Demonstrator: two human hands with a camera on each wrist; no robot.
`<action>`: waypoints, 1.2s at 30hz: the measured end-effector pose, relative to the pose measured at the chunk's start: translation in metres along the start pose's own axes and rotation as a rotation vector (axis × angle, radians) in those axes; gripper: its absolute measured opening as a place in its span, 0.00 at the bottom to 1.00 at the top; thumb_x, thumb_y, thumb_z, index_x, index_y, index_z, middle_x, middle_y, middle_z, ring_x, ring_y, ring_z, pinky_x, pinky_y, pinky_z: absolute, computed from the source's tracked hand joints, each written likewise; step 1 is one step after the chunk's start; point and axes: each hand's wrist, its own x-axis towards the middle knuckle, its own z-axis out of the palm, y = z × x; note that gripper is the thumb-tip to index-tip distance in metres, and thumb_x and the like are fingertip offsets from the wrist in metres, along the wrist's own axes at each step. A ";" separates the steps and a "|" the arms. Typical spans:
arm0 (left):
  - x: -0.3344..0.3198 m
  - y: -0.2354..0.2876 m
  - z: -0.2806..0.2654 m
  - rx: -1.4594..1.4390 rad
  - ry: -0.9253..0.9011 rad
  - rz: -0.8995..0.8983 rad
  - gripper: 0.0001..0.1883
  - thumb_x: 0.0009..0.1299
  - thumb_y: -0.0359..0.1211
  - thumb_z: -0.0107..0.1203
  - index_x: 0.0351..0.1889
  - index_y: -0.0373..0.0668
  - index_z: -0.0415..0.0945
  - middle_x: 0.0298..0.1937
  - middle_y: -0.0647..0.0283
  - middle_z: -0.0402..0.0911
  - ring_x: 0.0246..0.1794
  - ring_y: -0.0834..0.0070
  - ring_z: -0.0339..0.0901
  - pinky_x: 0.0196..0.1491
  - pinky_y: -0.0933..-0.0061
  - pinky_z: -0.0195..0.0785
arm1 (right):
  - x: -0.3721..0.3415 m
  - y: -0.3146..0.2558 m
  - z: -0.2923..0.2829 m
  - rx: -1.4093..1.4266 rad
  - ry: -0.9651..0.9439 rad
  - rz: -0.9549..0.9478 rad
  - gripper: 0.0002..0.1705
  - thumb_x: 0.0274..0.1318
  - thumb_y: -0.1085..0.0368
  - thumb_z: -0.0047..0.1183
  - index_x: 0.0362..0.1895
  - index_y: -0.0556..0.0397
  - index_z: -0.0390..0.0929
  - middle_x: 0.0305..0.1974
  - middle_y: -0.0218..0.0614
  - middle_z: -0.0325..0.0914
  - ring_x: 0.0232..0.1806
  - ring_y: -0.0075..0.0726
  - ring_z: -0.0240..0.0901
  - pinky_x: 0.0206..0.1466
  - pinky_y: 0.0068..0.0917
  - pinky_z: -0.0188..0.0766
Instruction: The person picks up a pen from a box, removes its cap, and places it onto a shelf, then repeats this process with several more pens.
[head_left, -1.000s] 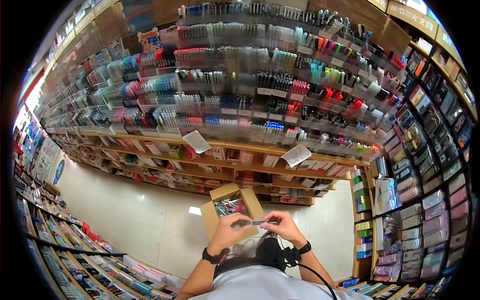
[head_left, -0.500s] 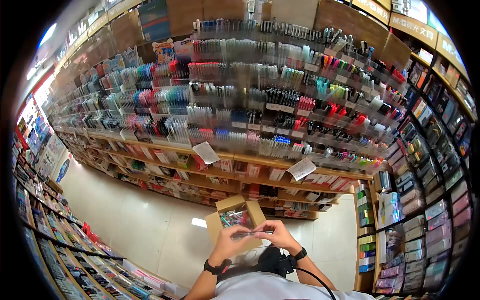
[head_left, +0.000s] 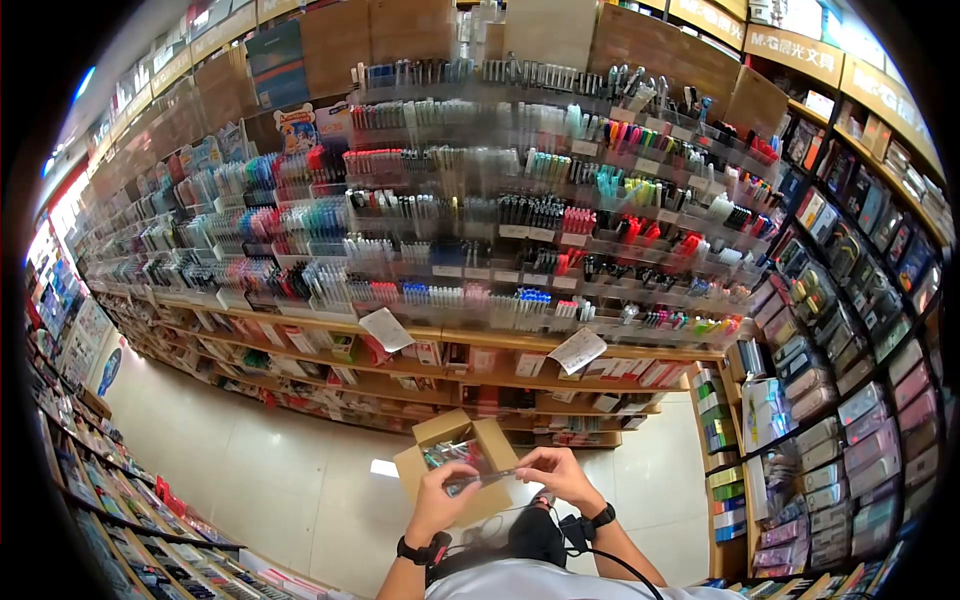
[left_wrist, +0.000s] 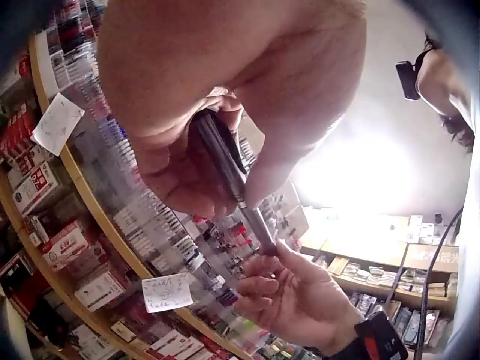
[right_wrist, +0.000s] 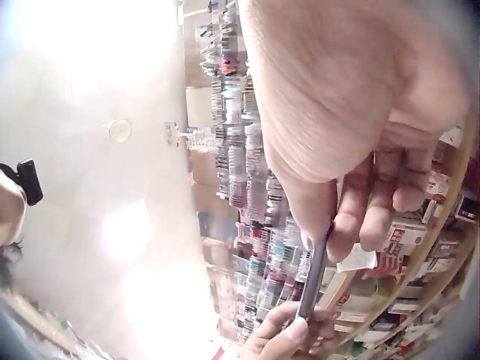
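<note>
In the head view, the pen (head_left: pixel 493 477) spans between the left hand (head_left: pixel 436 500), clamped on it at 9 o'clock, and the right hand (head_left: pixel 561 475), pinching it at 3 o'clock; left wrist, it projects toward 5 o'clock; right wrist, toward 6 o'clock.

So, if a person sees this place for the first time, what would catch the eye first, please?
Probably the tall display of colourful pens, which spreads in tiers across the head view. Next, low in the middle, the left hand and right hand hold a slim dark pen between them. Just beyond the left hand, an open cardboard box holds a jumble of colourful, pen-like items.
</note>
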 end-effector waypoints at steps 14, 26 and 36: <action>0.005 -0.009 0.022 -0.649 0.023 -0.102 0.20 0.67 0.17 0.65 0.55 0.35 0.73 0.45 0.56 0.85 0.44 0.73 0.85 0.47 0.72 0.81 | -0.006 0.022 0.022 0.037 -0.152 -0.045 0.06 0.62 0.73 0.66 0.41 0.58 0.82 0.38 0.29 0.84 0.44 0.20 0.80 0.48 0.22 0.77; 0.000 -0.001 0.030 -0.576 0.022 -0.161 0.09 0.71 0.20 0.62 0.48 0.34 0.78 0.44 0.57 0.87 0.40 0.76 0.85 0.45 0.74 0.81 | -0.017 0.026 0.024 -0.054 -0.116 -0.066 0.10 0.60 0.70 0.69 0.39 0.57 0.80 0.34 0.27 0.83 0.38 0.19 0.79 0.43 0.20 0.76; -0.001 0.000 0.028 -0.530 -0.012 -0.134 0.08 0.72 0.21 0.62 0.48 0.34 0.80 0.44 0.58 0.87 0.38 0.77 0.84 0.42 0.76 0.78 | -0.017 0.023 0.023 -0.033 -0.142 0.017 0.12 0.62 0.64 0.69 0.44 0.58 0.83 0.40 0.34 0.85 0.45 0.24 0.80 0.51 0.27 0.78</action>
